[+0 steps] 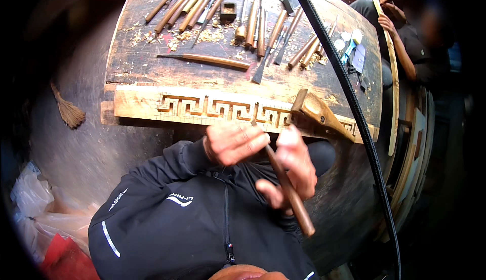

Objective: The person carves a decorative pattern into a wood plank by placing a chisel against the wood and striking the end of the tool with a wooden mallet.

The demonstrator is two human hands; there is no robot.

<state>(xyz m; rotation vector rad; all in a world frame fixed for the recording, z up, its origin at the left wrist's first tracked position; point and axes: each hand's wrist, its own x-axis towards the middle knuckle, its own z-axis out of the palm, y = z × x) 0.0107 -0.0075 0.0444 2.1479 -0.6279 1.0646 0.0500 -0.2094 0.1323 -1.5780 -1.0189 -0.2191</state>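
A brown carving tool [290,191] is being held just beside the near edge of the cut wooden board [142,104]; its front end is being pinched in the fingers of the left hand [231,143], and its tip is being pointed up and a bit left, toward the board; its handle is being slanted down to the right, across the right hand [299,166], where the thumb is being held apart from the fingers; that hand is blurring, so a grip there cannot be told; the left hand is being placed nearer the tip.
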